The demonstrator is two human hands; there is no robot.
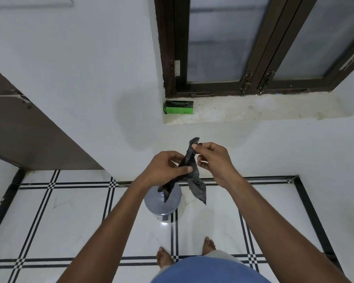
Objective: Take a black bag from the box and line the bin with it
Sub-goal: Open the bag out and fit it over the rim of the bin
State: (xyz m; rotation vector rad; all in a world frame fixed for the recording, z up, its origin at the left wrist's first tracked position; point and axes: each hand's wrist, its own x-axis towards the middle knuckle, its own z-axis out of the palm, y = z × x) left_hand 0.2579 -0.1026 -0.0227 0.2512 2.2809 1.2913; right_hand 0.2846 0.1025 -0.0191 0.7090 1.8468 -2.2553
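Head view, looking down over both forearms. Black bag (190, 172) held in the air at about chest level in front of the person, still folded into a narrow, crumpled strip. Left hand (166, 168) grips the strip near its middle, fingers curled around it, thumb laid across the front. Right hand (212, 158) pinches the upper end between thumb and forefinger, the remaining fingers curled loosely below; a small tip of the bag pokes up above the pinch. Two loose tails of the bag hang down below the hands, one to the left, one longer to the right. Bin (163, 203) stands on the floor directly beneath the hands, round, grey, its domed lid on; the left tail overlaps it in this view, contact cannot be told. Box (179, 107), green with a black top band, sits at the left end of the window ledge (253, 111), against the frame, well apart from the hands. Floor (70, 211) is white tile with black striped lines. Bare feet (164, 258) just behind the bin. Brown door (29, 129) at left, dark-framed window (253, 48) above the ledge.
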